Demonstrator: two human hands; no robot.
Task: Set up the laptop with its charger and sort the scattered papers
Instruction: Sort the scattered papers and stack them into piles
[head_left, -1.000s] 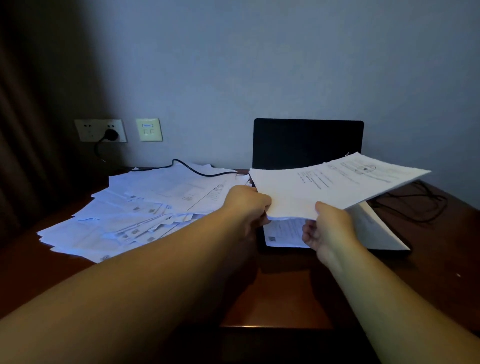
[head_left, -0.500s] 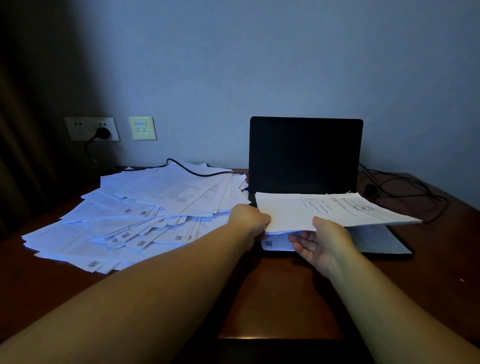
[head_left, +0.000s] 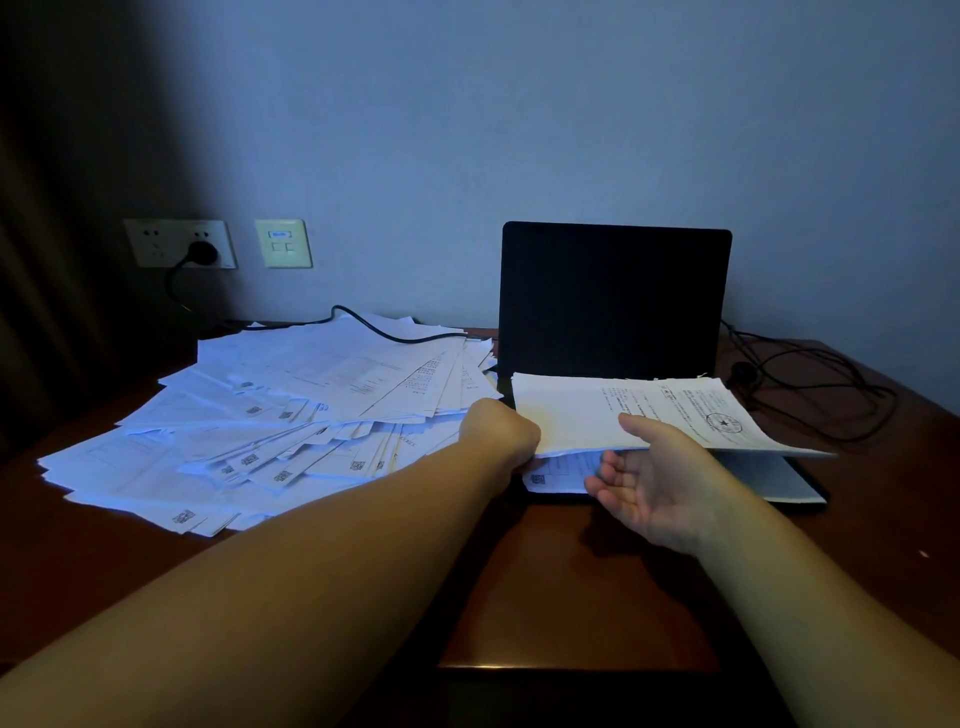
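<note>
A black laptop (head_left: 613, 301) stands open with a dark screen at the back of the desk. Over its keyboard my left hand (head_left: 501, 434) grips the near left corner of a paper stack (head_left: 587, 410) held almost flat. My right hand (head_left: 654, 478) is off the stack, palm up and fingers relaxed, just under its near edge. More sheets (head_left: 558, 475) lie on the keyboard beneath. A wide fan of scattered papers (head_left: 270, 415) covers the desk's left half. The black charger cable (head_left: 379, 327) runs from a plug in the wall socket (head_left: 202, 252) across those papers toward the laptop.
The dark wooden desk (head_left: 571, 582) has bare surface in front of the laptop. A tangle of black cables (head_left: 810, 379) lies at the right of the laptop. A second wall plate (head_left: 283, 243) sits beside the socket. A dark curtain hangs at the left.
The paper stack has come down from a raised tilt to nearly flat over the keyboard. My right hand has let go of it and opened palm up.
</note>
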